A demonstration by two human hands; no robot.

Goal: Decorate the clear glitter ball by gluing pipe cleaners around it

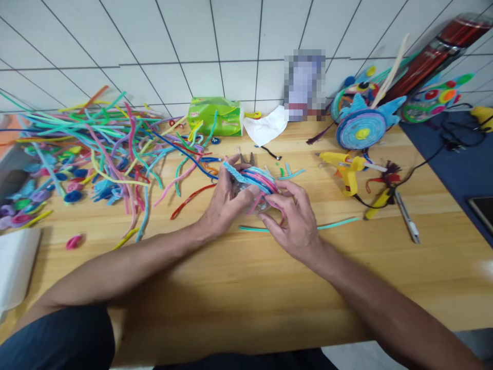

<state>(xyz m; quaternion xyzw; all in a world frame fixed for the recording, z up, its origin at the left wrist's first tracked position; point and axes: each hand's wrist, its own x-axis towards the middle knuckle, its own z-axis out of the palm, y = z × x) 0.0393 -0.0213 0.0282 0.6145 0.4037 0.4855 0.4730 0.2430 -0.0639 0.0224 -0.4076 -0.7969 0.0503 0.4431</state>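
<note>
Over the middle of the table, a clear plastic piece (pixel 261 206) carries rows of light blue, dark blue and pink pipe cleaners (pixel 254 177) round its upper side. My left hand (pixel 227 203) grips it from the left, thumb pressed on the front. At the right side, my right hand (pixel 292 218) pinches a pink pipe cleaner (pixel 278 200) against the piece. Pliers (pixel 246 158) show partly behind my hands. Below them a turquoise pipe cleaner (pixel 254 228) lies on the wood, and a red one (pixel 190 201) lies to the left.
Loose pipe cleaners (pixel 77 126) heap at the left. A green tissue pack (pixel 215 117) stands against the tiled wall. On the right are a yellow glue gun (pixel 344 169), a cutter knife (pixel 407 218), a pipe-cleaner fish (pixel 362 131) and a red flask (pixel 435 56).
</note>
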